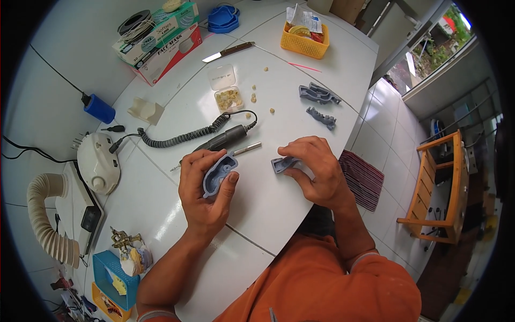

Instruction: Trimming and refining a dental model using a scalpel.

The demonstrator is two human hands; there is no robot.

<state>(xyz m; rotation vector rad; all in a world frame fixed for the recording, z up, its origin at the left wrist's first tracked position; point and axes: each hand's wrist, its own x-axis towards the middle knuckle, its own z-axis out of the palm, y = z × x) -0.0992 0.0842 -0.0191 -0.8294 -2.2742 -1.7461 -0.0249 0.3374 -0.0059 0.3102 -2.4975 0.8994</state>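
My left hand [206, 201] grips a hollow blue-grey moulded piece [216, 174], its open side facing up. To the right, my right hand [316, 174] holds a second, partly hidden blue-grey piece [280, 165] between thumb and fingers, apart from the first. Just beyond my left hand lies a black rotary handpiece [224, 139] with a coiled cord, and a slim metal tool [251, 148] beside it. Further back on the right are two more blue-grey moulded pieces [316, 94] [321, 117]. An open clear box [228, 99] with small yellowish bits sits at the middle back.
The white tiled bench [257, 225] holds a white control unit [98, 163], a ribbed hose [53, 225], blue [115, 276] and yellow baskets, a dental articulator [129, 247], a knife [230, 51], mask boxes [161, 59] and a yellow basket [303, 45]. A wooden stand [432, 188] is on the right.
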